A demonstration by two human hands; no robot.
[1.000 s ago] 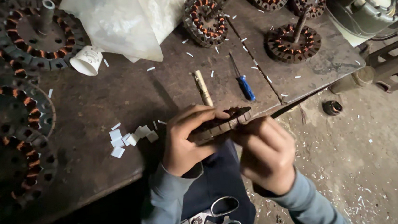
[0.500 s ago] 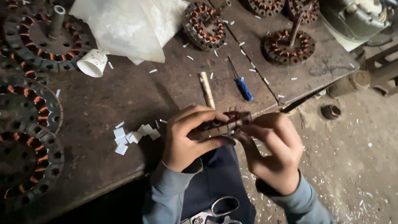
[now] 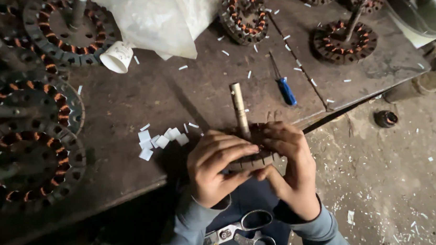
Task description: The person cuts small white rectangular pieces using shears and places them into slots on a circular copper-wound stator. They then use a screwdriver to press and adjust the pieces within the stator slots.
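My left hand (image 3: 215, 167) and my right hand (image 3: 291, 169) both grip a round slotted motor stator (image 3: 255, 158) at the near edge of the workbench (image 3: 122, 110). A brass-coloured shaft (image 3: 239, 109) sticks out of its middle, pointing away from me. My fingers cover most of the stator's top. A small heap of white paper slips (image 3: 160, 139) lies just left of my left hand. Scissors (image 3: 246, 232) rest in my lap below the hands.
Several wound stators with copper coils (image 3: 23, 118) crowd the bench's left side; others (image 3: 244, 14) (image 3: 344, 39) lie at the back right. A blue-handled screwdriver (image 3: 283, 84), a white cup (image 3: 116, 56) and a white plastic bag (image 3: 161, 14) lie on the bench. Littered floor at right.
Both hands have tilted the stator, so its shaft now stands out clearly, pointing away from me. The view has shifted slightly right and closer.
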